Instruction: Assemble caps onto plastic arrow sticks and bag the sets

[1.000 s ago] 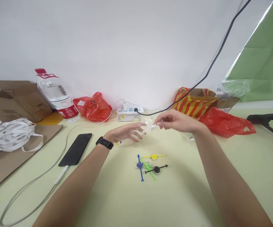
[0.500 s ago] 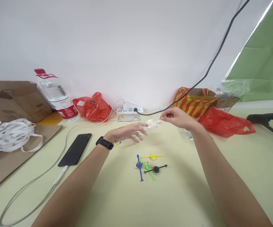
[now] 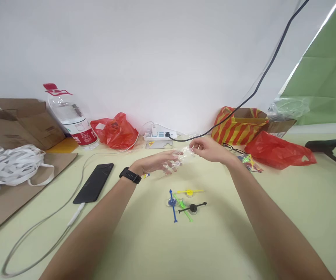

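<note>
My left hand point(image 3: 159, 162), with a black watch on its wrist, is held over the pale yellow table point(image 3: 302, 202), fingers stretched out inside or under a clear plastic bag point(image 3: 182, 156). My right hand point(image 3: 208, 149) pinches the bag's other end just to the right. On the table below the hands lie small plastic spinners: a blue one point(image 3: 172, 203), a yellow one point(image 3: 189, 192), a green one point(image 3: 183, 204) and a black one point(image 3: 192, 209).
A black phone point(image 3: 93, 182) with a white cable lies to the left. Cardboard boxes, white straps point(image 3: 10, 165) and a big water bottle point(image 3: 70, 118) stand at the far left. Red bags point(image 3: 115, 131), a power strip point(image 3: 159, 137), a striped bag point(image 3: 237, 126) line the wall.
My right hand has moved left and a little down, closer to the left hand, still pinching the clear bag. A small packet of coloured pieces now shows by my right forearm.
</note>
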A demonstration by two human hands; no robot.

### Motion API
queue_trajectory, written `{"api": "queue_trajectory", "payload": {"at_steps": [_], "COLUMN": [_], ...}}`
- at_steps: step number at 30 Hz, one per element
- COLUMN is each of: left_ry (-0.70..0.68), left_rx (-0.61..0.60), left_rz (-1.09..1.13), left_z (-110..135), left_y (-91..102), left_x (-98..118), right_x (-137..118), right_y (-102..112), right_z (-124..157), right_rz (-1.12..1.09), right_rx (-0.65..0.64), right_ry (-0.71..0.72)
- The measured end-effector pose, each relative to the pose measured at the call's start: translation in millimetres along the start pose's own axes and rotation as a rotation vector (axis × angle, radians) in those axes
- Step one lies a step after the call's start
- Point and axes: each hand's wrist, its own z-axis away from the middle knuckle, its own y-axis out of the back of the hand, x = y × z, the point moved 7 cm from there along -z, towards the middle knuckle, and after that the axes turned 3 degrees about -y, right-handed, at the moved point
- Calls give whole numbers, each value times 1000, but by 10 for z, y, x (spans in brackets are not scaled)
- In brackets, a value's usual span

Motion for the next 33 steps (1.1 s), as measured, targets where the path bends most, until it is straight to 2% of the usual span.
{"api": "queue_trajectory", "payload": {"at_steps": [3, 5, 7, 10, 12, 14, 17, 19, 24, 28, 33], "left_ry": [2, 8, 5, -25, -40, -37, -30, -36, -37, -54, -60], "left_rx": [5, 27, 60, 121, 165, 194, 197, 192, 194, 197, 186], "left_rz": [4, 6, 9, 36, 58, 70, 84, 97, 107, 101, 100], "left_z": [10, 19, 31, 50, 59, 62, 58, 57, 65, 70, 88], "left_y": [12, 41, 84, 153, 192, 216, 226, 232, 254, 261, 242], "left_x": [6, 7, 13, 40, 50, 43, 32, 35, 30, 29, 47], "right_x": [-14, 1, 33, 41, -19, -107, -213, -224, -153, -154, -157], "right_y": [124, 158, 107, -123, -336, -539, -756, -831, -794, -779, -873], "right_z": [51, 105, 183, 328, 399, 422, 404, 408, 424, 413, 393], "right_rz": [80, 167, 268, 363, 367, 366, 394, 444, 540, 524, 492], "right_rx": [23, -40, -195, -505, -680, -782, -821, -839, -796, -778, -814], "right_ry": [-41, -97, -165, -218, -196, -152, -120, -149, -250, -217, -180]}}
